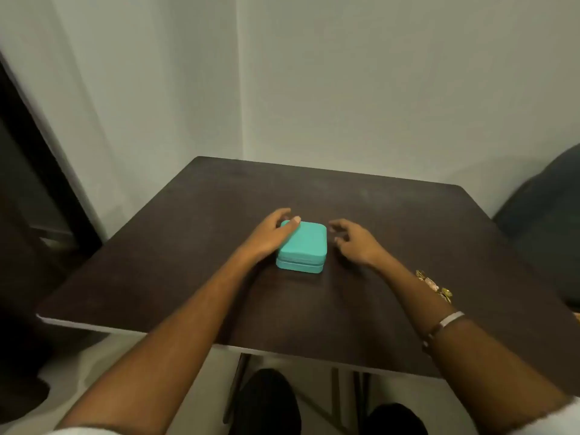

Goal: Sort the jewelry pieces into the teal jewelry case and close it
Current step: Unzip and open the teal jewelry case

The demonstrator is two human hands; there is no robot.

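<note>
A teal jewelry case (306, 246) lies shut in the middle of the dark table (194, 252). My left hand (271, 235) holds the case at its left side, thumb on the lid and fingers curled round the far left corner. My right hand (353, 241) hovers just right of the case, fingers loosely spread and bent, holding nothing and not touching it. A small pile of gold and pink jewelry pieces (434, 285) lies on the table to the right, partly hidden behind my right forearm.
The table stands in a corner of pale walls. A dark chair (546, 221) is at the right edge, a dark door frame (37, 171) at the left. My knees show below the table's near edge. A white band (450, 321) circles my right forearm.
</note>
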